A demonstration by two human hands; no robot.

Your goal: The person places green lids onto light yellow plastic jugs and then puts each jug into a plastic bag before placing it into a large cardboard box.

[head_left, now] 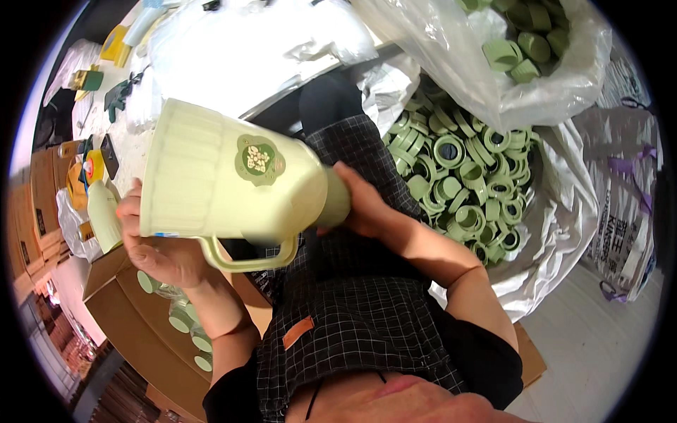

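A pale green plastic jug (226, 169) with a round dark-green label and a looped handle lies on its side in front of my apron. My left hand (166, 257) supports its wide base, the thumb toward me and the fingers partly behind it. At the narrow end, my right hand (363, 204) is wrapped round the darker green cap (337, 197), which sits against the jug's mouth and looks a little blurred. Part of the right hand's grip is hidden behind the cap.
To the right, a white sack (564, 211) holds many green ring-shaped lids (469, 190). Above it hangs a clear plastic bag (451, 42) of green caps (532, 46). At lower left stands a cardboard box (134, 317) with green-capped containers (180, 321). Another pale green jug (104, 215) is beside it.
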